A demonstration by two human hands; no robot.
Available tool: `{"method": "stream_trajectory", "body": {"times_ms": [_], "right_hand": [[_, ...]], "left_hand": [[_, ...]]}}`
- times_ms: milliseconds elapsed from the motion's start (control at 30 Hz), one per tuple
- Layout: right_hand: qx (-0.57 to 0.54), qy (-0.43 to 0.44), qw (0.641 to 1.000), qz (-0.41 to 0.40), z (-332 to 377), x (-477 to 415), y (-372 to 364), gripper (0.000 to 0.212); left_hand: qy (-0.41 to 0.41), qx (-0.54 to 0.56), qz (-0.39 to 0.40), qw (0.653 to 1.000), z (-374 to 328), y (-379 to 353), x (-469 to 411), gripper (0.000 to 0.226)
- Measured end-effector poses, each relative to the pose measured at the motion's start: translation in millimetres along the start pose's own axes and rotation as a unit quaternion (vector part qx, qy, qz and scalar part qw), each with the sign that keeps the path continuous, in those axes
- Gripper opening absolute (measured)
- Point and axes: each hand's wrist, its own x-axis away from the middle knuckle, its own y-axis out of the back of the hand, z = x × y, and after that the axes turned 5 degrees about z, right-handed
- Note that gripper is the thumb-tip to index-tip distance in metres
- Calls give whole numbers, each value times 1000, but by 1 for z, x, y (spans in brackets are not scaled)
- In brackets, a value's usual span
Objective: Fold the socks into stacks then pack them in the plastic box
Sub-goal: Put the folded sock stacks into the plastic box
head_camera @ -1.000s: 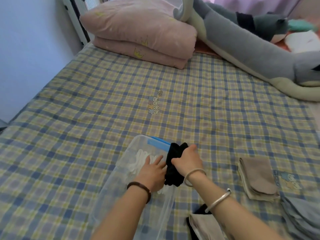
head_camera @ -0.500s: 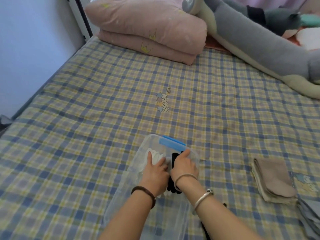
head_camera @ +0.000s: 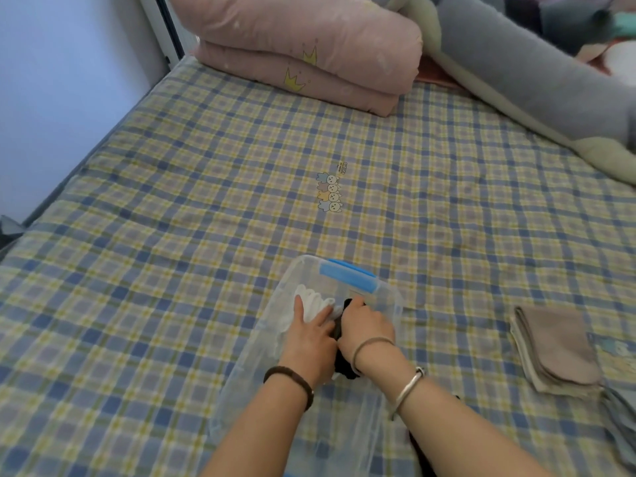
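A clear plastic box point(head_camera: 389, 297) with a blue handle point(head_camera: 347, 278) lies on the checked bed in front of me. Inside it a stack of white socks point(head_camera: 311, 302) lies at the left. My left hand point(head_camera: 311, 342) presses flat on the white socks, fingers spread. My right hand point(head_camera: 368, 327) is closed on a folded bundle of black socks point(head_camera: 344, 364) and holds it down inside the box, right beside the white ones. A stack of folded beige socks point(head_camera: 554, 349) lies on the bed to the right, with grey socks point(head_camera: 619, 425) at the frame's right edge.
Folded pink quilts point(head_camera: 309, 49) and a long grey plush pillow point(head_camera: 537, 80) lie at the head of the bed. A blue wall point(head_camera: 51, 80) runs along the bed's left side. Something dark point(head_camera: 421, 456) lies on the sheet under my right forearm.
My right hand has lowered the black socks from above the box rim down into the box beside the white ones. My left hand has stayed on the white socks.
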Motion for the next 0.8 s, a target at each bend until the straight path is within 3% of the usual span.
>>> {"method": "stream_trajectory", "body": {"times_ms": [133, 233, 400, 667, 733, 800], "right_hand": [[-12, -34, 999, 32, -5, -9, -5, 32], [-43, -51, 998, 10, -7, -4, -20, 31], [-56, -12, 998, -40, -13, 0, -22, 33], [-48, 38, 998, -13, -22, 10, 9, 27], [-112, 65, 991, -36, -37, 11, 25, 26], [-256, 71, 963, -46, -62, 9, 39, 25]], "left_hand": [[-9, -18, 4, 1000, -5, -1, 1, 50], [-14, -21, -4, 1000, -8, -8, -1, 53], [-7, 1, -30, 1000, -10, -17, -3, 64], [8, 5, -1, 1000, -21, -4, -4, 56], [29, 69, -28, 997, -24, 11, -1, 45], [66, 155, -124, 978, -29, 28, 4, 32]]}}
